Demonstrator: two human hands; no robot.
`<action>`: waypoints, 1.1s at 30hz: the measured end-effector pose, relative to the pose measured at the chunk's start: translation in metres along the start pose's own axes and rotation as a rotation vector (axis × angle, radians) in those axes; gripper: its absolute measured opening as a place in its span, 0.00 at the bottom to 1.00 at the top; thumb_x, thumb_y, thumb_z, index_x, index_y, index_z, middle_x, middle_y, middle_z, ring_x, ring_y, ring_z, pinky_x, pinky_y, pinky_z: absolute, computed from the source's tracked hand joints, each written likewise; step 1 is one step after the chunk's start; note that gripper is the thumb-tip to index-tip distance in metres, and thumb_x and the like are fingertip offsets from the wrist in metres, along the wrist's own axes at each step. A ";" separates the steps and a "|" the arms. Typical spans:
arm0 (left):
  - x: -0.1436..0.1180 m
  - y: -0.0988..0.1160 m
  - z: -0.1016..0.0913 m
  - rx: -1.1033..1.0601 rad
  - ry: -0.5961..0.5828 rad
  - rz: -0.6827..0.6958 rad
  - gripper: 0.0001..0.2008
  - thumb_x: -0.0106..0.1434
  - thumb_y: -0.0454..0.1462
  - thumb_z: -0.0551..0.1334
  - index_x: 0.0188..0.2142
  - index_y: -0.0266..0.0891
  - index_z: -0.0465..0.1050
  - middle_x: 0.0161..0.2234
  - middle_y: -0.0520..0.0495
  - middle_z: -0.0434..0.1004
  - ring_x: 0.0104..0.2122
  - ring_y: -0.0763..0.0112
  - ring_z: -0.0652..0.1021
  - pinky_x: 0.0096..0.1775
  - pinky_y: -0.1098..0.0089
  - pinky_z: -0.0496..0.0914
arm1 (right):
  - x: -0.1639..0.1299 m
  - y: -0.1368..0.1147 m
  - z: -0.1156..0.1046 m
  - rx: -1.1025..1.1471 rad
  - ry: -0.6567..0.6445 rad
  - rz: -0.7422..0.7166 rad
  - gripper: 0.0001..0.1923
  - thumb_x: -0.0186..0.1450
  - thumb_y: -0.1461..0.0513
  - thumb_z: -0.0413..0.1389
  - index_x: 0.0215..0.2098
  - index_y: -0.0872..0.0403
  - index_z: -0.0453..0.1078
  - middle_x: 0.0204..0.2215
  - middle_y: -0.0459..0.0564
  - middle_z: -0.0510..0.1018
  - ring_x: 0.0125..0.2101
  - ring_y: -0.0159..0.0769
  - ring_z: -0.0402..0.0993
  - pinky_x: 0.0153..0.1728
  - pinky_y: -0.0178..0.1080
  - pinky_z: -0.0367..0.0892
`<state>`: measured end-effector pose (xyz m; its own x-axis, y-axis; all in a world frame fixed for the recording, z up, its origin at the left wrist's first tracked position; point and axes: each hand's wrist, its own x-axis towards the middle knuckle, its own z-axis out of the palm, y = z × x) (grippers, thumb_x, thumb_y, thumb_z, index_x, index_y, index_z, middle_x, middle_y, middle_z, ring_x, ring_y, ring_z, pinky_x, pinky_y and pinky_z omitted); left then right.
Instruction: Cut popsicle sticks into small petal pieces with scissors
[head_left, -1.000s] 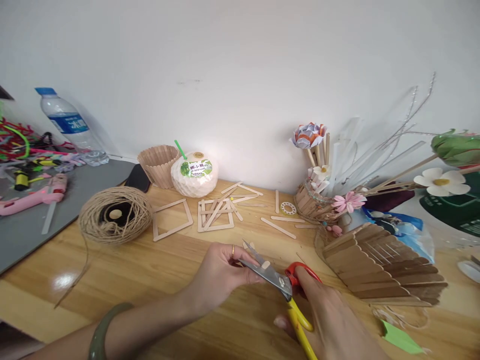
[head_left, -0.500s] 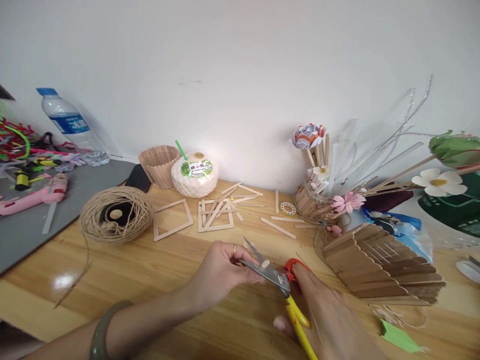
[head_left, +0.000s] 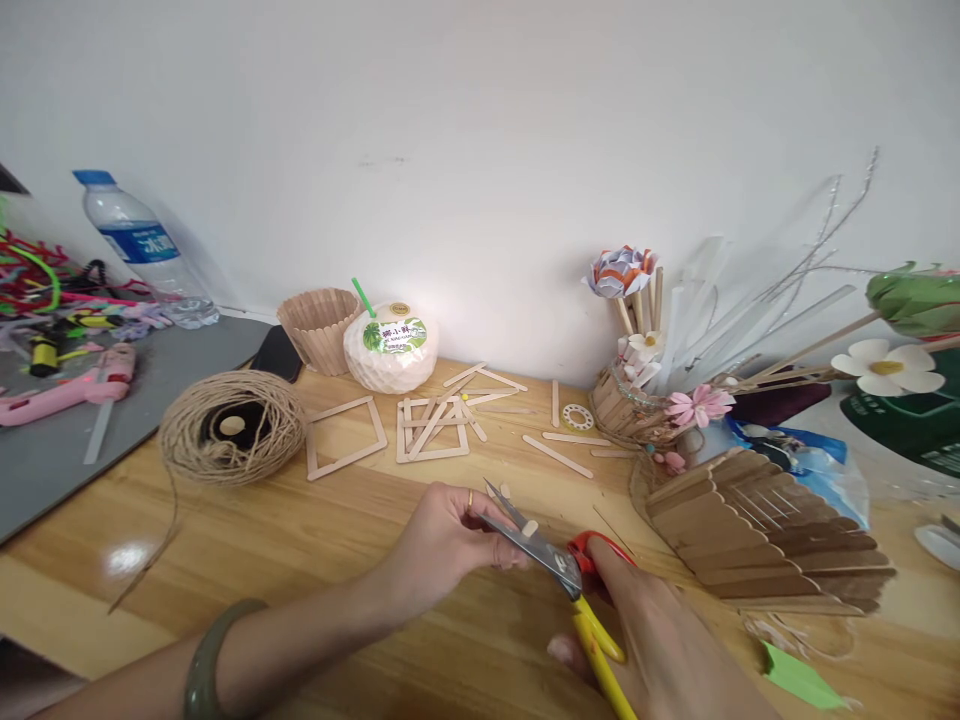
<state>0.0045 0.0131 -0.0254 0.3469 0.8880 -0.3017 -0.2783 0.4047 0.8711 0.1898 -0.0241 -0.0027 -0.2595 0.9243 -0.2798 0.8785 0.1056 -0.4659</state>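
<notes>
The left hand (head_left: 439,540) has thumb and index finger drawn together in a narrow pinch at the scissors (head_left: 559,567), gripping a small wooden piece (head_left: 530,528). Its light, rounded end shows between the blades; the fingertips and one blade hide the rest. The fingers of the right hand (head_left: 656,625) are curled around the handles, with the red loop on the far side and the yellow on the near side. The steel blades stand partly open, points directed away from the person.

The left wrist carries a smooth, grey-green bangle (head_left: 214,665); a narrow, gold-coloured ring (head_left: 470,502) sits on one finger. The surface (head_left: 315,530) is glossy, light wood with visible grain.

Behind the left hand lie two four-sided frames of flat craft sticks: an open frame (head_left: 345,461) and a second frame (head_left: 433,456) with sticks across it. A coarse, fibrous ball of twine (head_left: 191,440) lies to their left. At right, a basket (head_left: 757,540) of overlapping sticks has a scalloped edge.

The white, faceted coconut (head_left: 382,372) bears a green-and-white label (head_left: 394,336) with Chinese characters and smaller lettering, too small to read reliably. The clear plastic bottle (head_left: 161,275) has a blue label with white characters, likewise unclear.
</notes>
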 end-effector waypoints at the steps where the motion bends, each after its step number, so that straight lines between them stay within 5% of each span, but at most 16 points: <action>1: 0.000 0.000 0.000 -0.006 0.002 -0.005 0.05 0.39 0.30 0.71 0.19 0.36 0.77 0.21 0.52 0.78 0.23 0.77 0.75 0.28 0.77 0.68 | 0.000 0.000 0.000 -0.013 0.005 -0.003 0.10 0.57 0.55 0.55 0.32 0.52 0.60 0.28 0.50 0.75 0.29 0.45 0.71 0.28 0.40 0.60; 8: -0.001 0.005 0.003 0.026 0.020 0.004 0.07 0.37 0.28 0.71 0.18 0.37 0.77 0.22 0.53 0.78 0.23 0.77 0.75 0.29 0.77 0.68 | -0.003 0.004 0.006 -0.057 0.110 -0.060 0.10 0.58 0.57 0.55 0.33 0.52 0.59 0.28 0.50 0.74 0.29 0.45 0.72 0.27 0.40 0.59; 33: -0.002 0.007 0.000 0.110 -0.018 -0.028 0.05 0.37 0.30 0.70 0.17 0.36 0.76 0.20 0.50 0.76 0.21 0.74 0.72 0.28 0.73 0.65 | -0.004 0.000 0.008 -0.031 0.123 -0.034 0.11 0.56 0.57 0.57 0.31 0.51 0.59 0.26 0.47 0.74 0.26 0.44 0.71 0.26 0.39 0.58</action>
<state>0.0021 0.0145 -0.0187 0.3691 0.8725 -0.3201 -0.1687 0.4016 0.9001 0.1880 -0.0309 -0.0086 -0.2402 0.9577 -0.1586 0.8825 0.1474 -0.4465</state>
